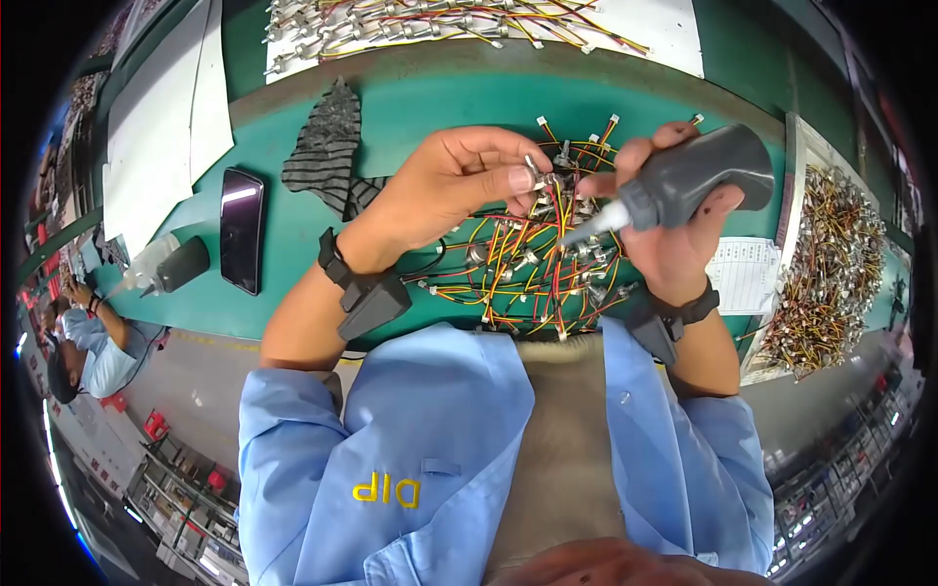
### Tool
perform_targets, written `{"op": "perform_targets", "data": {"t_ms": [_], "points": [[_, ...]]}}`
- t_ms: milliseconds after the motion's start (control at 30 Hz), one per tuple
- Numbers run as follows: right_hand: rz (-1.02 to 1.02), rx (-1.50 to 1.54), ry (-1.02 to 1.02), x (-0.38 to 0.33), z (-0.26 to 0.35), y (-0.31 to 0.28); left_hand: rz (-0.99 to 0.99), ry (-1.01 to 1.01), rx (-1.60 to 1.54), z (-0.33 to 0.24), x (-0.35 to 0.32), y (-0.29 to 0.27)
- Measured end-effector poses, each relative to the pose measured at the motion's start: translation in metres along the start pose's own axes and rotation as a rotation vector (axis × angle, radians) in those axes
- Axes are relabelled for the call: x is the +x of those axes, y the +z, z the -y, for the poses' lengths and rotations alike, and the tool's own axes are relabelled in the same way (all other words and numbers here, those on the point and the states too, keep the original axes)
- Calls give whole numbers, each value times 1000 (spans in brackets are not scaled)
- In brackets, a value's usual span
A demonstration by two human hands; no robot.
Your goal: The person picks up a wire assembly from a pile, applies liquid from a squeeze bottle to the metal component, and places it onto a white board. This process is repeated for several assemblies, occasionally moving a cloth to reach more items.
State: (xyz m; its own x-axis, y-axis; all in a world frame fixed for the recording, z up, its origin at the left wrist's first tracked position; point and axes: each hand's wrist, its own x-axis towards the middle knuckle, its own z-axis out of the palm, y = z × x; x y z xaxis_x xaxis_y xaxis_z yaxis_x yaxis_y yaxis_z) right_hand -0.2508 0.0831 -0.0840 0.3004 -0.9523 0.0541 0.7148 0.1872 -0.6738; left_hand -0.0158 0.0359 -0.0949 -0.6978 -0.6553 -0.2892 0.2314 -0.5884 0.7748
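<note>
At the far left of the frame a small bottle (168, 266) lies on its side on the green desk (283, 264), with a dark phone (241, 230) just beside it and a striped cloth (327, 146) further in toward the upper middle. Right of centre-left, the left hand (445, 186) has its grip narrowed to a pinch, thumb and fingertips closed on a small metal part (539, 176) wired with thin red and yellow leads. That part sits at the upper centre of the frame, above a loose pile of wired parts (528, 269) spread on the desk. It looks light and stiff in its metal body, while its leads are soft and likely to snag on their neighbours, so the body seems the better place to take hold. To its right, the right hand (684, 234) is wrapped around a grey squeeze bottle (699, 176), its pale nozzle tilted down-left and close to the pinched part. At the far right a tray (793, 176) holds a heap of similar wired pieces.
</note>
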Motion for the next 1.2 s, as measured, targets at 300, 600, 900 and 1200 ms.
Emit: {"op": "perform_targets", "data": {"t_ms": [300, 600, 900, 1200], "points": [[-344, -327, -125, 1, 2, 7, 54, 14, 71, -1, -1, -1], [-374, -425, -129, 2, -1, 8, 52, -23, 63, -4, -2, -1], [-392, -471, -130, -1, 1, 8, 62, -42, 55, -6, -2, 0], [-382, -454, -131, -3, 1, 9, 36, -36, 92, -5, -2, 2]]}}
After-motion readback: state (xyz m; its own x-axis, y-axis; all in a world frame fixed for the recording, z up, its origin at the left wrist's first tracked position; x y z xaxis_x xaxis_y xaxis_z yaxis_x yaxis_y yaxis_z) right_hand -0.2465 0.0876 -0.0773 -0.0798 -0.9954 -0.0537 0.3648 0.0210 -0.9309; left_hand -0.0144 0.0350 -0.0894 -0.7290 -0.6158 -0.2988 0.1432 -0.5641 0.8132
